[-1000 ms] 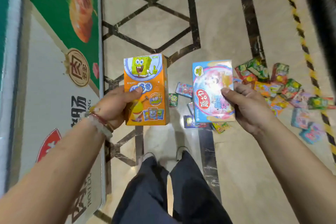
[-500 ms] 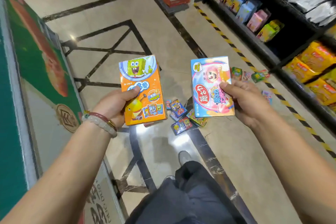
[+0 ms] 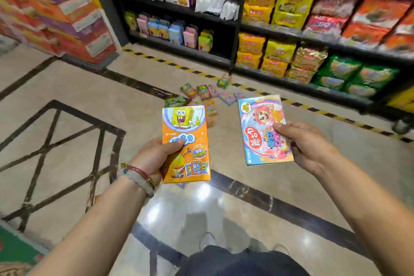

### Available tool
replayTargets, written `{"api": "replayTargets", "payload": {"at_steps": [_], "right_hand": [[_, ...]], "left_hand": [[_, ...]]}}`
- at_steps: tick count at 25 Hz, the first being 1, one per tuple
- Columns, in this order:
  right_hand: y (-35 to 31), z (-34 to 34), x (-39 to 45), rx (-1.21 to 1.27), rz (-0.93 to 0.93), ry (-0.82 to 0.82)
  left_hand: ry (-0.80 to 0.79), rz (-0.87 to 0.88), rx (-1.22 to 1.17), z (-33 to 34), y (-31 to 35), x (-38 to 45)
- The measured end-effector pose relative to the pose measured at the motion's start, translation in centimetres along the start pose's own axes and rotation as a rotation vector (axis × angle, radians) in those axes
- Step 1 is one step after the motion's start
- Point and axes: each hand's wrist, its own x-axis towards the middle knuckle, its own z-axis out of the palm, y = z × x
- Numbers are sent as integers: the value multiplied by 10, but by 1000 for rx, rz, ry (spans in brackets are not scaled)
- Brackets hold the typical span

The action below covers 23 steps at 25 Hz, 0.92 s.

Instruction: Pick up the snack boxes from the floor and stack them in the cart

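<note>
Two snack boxes are in my hands, one in each, held up face-on in the middle of the frame. My left hand [image 3: 154, 157] grips the orange box [image 3: 186, 141] by its lower left edge, thumb pressed across the front and the other fingers curled behind it; the box stands upright, with a yellow cartoon sponge character printed at its top. My right hand [image 3: 307, 143] pinches the pink and blue box [image 3: 262, 127] by its right edge, thumb on the front and fingers behind; this box tilts slightly to the left at its top. The two boxes are well apart, with bare floor showing between them. On my left wrist sits a cluster of bracelets [image 3: 139, 177], one red and one pale and beaded. Beyond the boxes, just above centre frame, a scatter of small snack boxes [image 3: 201, 94] lies on the beige floor [image 3: 139, 87], near a yellow and black striped line [image 3: 161, 60] that runs along the foot of a dark shelf unit [image 3: 237, 29]. That shelf fills the upper right of the frame and is packed with yellow, orange, red and green bags, with small pastel cartons on its lower left tier. At upper left stands a stack of orange and purple cartons [image 3: 67, 13]. Dark inlaid lines cross the floor at left. No cart shows in this view.
</note>
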Motion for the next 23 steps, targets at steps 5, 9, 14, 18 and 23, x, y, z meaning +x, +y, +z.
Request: {"api": "replayTargets", "payload": {"at_steps": [5,9,14,18,23], "right_hand": [[7,-101,-42,121,-1,179],[20,-189,-84,238,-42,293],[34,-306,-142,343,-103,436],[45,-387,-188,397,-155,569],[59,-463,-229,500,-160,707]], "left_hand": [[-198,1,117,97,-5,5],[-313,-26,187,193,-29,-5],[-440,-76,279,316,-75,-30],[-581,-121,328,408,-116,-60],[-724,-171,434,496,-160,-88]]}}
